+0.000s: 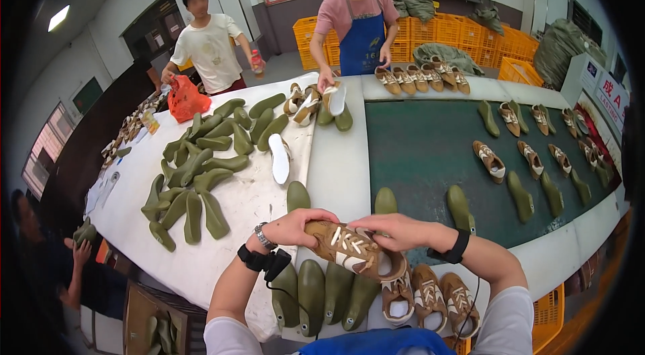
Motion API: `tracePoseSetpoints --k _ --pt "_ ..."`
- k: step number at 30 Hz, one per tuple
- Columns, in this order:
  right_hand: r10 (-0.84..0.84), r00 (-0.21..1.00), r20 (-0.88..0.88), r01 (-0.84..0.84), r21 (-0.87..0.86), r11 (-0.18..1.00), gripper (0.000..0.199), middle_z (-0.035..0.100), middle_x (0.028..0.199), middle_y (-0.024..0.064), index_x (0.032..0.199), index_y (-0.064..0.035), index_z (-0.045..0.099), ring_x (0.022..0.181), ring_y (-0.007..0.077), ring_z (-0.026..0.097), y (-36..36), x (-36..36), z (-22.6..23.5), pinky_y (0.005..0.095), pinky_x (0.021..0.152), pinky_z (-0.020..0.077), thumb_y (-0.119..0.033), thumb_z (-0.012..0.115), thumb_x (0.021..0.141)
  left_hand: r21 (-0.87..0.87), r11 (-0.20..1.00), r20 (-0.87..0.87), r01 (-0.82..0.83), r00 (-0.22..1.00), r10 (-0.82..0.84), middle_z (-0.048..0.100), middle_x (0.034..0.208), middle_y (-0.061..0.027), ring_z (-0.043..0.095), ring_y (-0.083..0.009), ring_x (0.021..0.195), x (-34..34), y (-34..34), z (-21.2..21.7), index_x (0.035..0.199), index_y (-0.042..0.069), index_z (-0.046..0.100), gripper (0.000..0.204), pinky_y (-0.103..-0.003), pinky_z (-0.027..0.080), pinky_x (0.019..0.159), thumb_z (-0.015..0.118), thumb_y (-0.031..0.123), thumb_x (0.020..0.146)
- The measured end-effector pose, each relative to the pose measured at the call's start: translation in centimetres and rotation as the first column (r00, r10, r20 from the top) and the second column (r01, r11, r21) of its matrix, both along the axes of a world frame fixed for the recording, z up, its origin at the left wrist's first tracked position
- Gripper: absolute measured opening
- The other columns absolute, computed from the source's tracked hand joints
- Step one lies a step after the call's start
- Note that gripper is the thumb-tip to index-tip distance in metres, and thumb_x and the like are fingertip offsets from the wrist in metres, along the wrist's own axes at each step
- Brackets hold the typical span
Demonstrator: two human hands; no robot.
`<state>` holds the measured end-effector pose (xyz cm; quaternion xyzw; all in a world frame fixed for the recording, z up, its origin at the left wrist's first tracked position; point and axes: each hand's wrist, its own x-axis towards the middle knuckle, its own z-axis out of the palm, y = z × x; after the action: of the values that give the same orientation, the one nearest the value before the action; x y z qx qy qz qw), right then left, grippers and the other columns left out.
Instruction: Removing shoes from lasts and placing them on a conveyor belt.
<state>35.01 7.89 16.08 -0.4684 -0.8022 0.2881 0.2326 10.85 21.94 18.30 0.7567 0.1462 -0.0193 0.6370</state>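
A brown sneaker (345,245) with white laces and pale trim is held up in front of me, tilted, its opening toward the lower right. My left hand (293,228) grips its toe end, fingers closed round it. My right hand (402,231) holds the upper side near the opening, fingers bent over the edge. Just below stand several olive-green shoe lasts (311,296) in a row, with brown sneakers (430,296) lined up to their right. Single lasts, such as a green last (385,200), lie just beyond my hands.
A heap of green lasts (195,170) covers the white table (259,210) at left. Lasts and sneakers sit in rows on the green belt (423,153). Across the table, an aproned person (363,26) handles a shoe; another person (208,49) holds a bottle and touches a red bag (188,98).
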Motion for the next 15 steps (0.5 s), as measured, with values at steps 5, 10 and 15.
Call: tracePoseSetpoints --k 5,10,15 --pt "0.188 0.965 -0.185 -0.184 0.036 0.982 0.061 0.036 0.137 0.0157 0.134 -0.0125 0.039 0.126 0.0295 0.038 -4.5 -2.3 1.2 0.0342 0.101 0.0341 -0.001 0.046 0.074 -0.238 0.932 0.157 -0.273 0.936 0.315 0.057 0.109 -0.0049 0.055 -0.0178 0.100 -4.5 -2.5 -1.2 0.111 0.004 0.052 0.053 -0.030 0.044 0.091 0.059 -0.008 0.060" --pt "-0.276 0.960 -0.045 0.279 0.238 0.930 0.041 0.052 0.111 0.0158 0.114 -0.0079 0.052 0.097 0.0347 0.054 -5.7 -4.7 0.5 0.0398 0.083 0.0457 -0.004 0.053 0.073 -0.098 0.648 0.337 -0.756 0.587 0.736 0.044 0.123 -0.0090 0.047 -0.0210 0.110 -3.8 -6.6 -2.5 0.125 0.004 0.036 0.064 -0.033 0.044 0.090 0.065 0.001 0.067" --pt "-0.493 0.857 -0.151 0.488 0.543 0.683 0.024 0.051 0.088 0.0145 0.097 -0.0053 0.054 0.075 0.0344 0.055 -4.0 -7.2 -0.4 0.0433 0.067 0.0475 -0.003 0.054 0.073 0.699 0.039 0.659 -0.714 0.665 0.352 0.047 0.111 -0.0151 0.049 -0.0307 0.101 -0.4 -14.6 -0.5 0.113 0.004 0.048 0.057 -0.037 0.047 0.078 0.075 0.017 0.066"
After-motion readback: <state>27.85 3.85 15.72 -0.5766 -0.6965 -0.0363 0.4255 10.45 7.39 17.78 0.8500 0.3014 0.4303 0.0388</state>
